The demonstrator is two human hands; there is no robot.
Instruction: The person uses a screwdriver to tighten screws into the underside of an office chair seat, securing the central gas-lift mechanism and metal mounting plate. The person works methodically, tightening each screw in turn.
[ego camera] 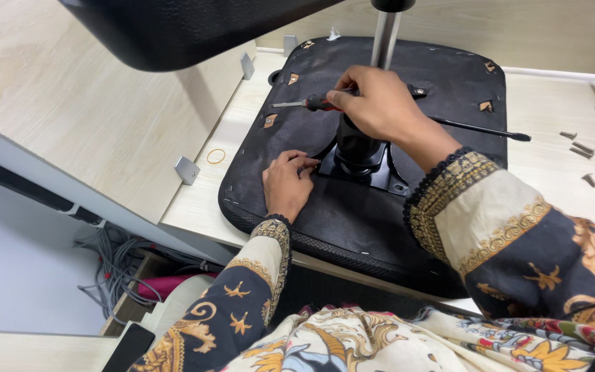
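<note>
Nearest, a patterned lap and two dark, gold-printed sleeves fill the lower edge. Just beyond, an upturned black chair seat (352, 213) lies flat on a pale wooden desk (545, 158), its near edge overhanging the desk's front.

The left hand (286, 183) rests palm-down on the seat's fabric, fingers curled loosely, fingertips touching the left corner of the black metal mounting plate (373, 172); it grips nothing that can be seen.

Farther in, the right hand (379, 103) is closed around the red-and-black handle of a screwdriver (306, 104). Its long axis runs nearly level, left to right; the steel shaft points left, ending over the seat's far-left part. The handle's right end is hidden inside the fist.

The hand also covers the top of the black column rising from the plate; a chrome post (384, 38) continues beyond and is cut off at the top. A thin black lever (480, 129) sticks out to the right.

Loose screws (578, 148) lie far right on the desk, a rubber band (215, 156) left.
</note>
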